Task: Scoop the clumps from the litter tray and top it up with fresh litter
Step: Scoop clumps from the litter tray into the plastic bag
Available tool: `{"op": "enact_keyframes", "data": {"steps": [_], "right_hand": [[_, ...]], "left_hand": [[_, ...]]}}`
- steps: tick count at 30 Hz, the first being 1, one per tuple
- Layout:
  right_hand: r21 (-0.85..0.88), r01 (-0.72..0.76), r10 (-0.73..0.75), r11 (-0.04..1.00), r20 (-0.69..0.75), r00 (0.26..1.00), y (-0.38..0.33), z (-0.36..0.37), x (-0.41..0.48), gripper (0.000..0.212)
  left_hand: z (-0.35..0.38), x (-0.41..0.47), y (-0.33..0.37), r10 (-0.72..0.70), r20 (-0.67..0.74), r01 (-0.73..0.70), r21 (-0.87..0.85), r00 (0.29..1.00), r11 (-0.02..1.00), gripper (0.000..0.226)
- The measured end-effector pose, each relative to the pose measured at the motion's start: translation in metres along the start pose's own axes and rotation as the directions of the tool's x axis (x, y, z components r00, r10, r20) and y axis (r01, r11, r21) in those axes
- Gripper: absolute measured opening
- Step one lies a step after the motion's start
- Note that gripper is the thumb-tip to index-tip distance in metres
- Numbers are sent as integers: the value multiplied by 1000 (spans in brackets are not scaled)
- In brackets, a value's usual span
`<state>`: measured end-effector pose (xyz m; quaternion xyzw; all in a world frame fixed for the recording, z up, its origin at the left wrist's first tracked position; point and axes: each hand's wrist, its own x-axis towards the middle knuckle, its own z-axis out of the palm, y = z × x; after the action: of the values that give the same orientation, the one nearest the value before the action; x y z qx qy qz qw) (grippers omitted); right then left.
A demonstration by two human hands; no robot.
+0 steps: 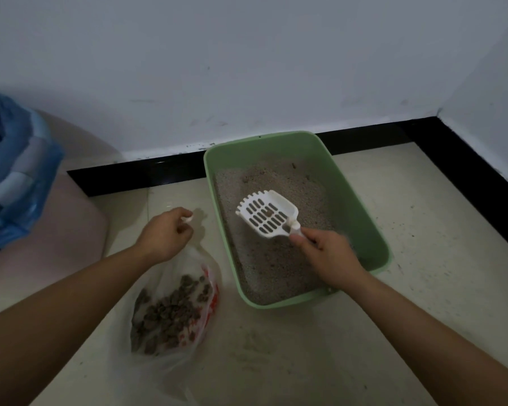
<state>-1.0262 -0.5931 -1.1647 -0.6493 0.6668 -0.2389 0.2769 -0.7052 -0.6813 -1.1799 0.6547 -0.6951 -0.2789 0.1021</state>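
Observation:
A green litter tray [361, 218] stands on the floor against the wall, holding grey litter [276, 259]. My right hand [329, 256] grips the handle of a white slotted scoop [266, 213], held above the litter with a small dark clump on its slots. My left hand [166, 234] pinches the rim of a clear plastic bag [188, 288] and holds it up to the left of the tray. Several dark clumps [170, 312] lie at the bottom of the bag.
A pink bin [79, 230] lined with a blue bag [18, 177] stands at the left. A black skirting board [165, 171] runs along the white wall and round the right corner. Spilled litter dust [255, 347] marks the pale floor tiles in front.

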Motion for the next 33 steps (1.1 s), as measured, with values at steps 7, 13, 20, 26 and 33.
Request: {"op": "enact_keyframes", "data": {"steps": [7, 13, 20, 26, 33], "right_hand": [[-111, -139, 144, 984, 40, 989, -24, -7, 63, 33], [-423, -249, 297, 871, 50, 954, -36, 5, 126, 50], [-426, -270, 302, 864, 8, 953, -44, 37, 156, 49], [-269, -90, 92, 959, -3, 996, -22, 48, 134, 43], [-27, 26, -28, 999, -66, 997, -13, 54, 121, 34]], "left_hand": [[11, 8, 37, -62, -41, 51, -224, 997, 973, 37], [29, 32, 60, -187, -71, 165, -245, 980, 955, 63], [51, 46, 71, -188, -143, 160, -187, 972, 969, 30], [49, 39, 70, -158, -184, 109, -251, 970, 962, 39], [48, 36, 64, -123, -190, 68, -273, 974, 960, 39]]}}
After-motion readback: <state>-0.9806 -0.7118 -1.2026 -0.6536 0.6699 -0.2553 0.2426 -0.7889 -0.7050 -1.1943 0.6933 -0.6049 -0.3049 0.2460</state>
